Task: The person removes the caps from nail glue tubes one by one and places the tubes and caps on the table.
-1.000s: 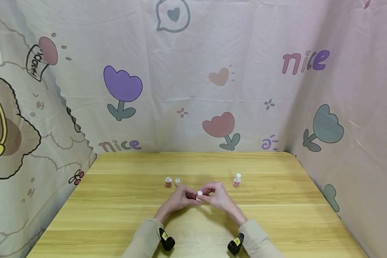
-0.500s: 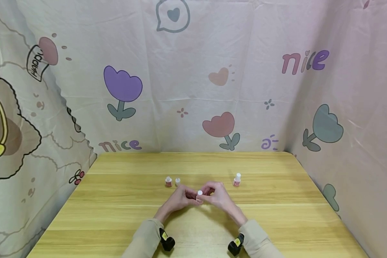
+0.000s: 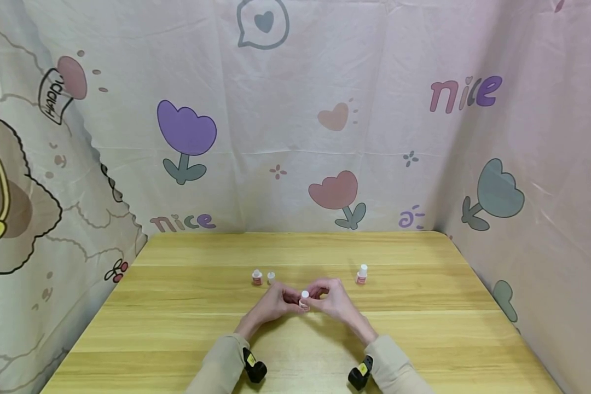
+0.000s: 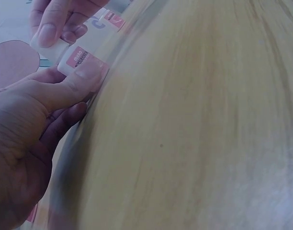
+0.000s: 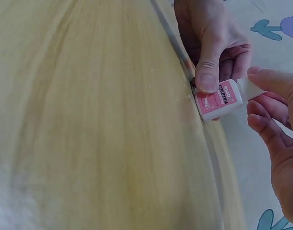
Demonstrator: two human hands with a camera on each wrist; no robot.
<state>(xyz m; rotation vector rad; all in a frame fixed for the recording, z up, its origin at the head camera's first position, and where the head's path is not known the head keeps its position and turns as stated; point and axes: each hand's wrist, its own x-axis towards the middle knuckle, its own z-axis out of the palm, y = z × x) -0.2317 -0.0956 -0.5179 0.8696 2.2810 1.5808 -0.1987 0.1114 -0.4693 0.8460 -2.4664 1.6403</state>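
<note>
A small white glue bottle with a pink label is between the two hands, low over the table in front of the person. My left hand grips its body between thumb and fingers; the thumb covers part of the label in the left wrist view. The white cap on top is pinched by the thumb and fingers of my right hand. From the right wrist, the bottle appears with its label facing the camera. Whether the cap is loose on the neck cannot be told.
Behind the left hand stand a second small bottle, seemingly without its tall cap, and a separate white cap. Farther right is a capped bottle. Printed cloth hangs behind the wooden table and along its sides.
</note>
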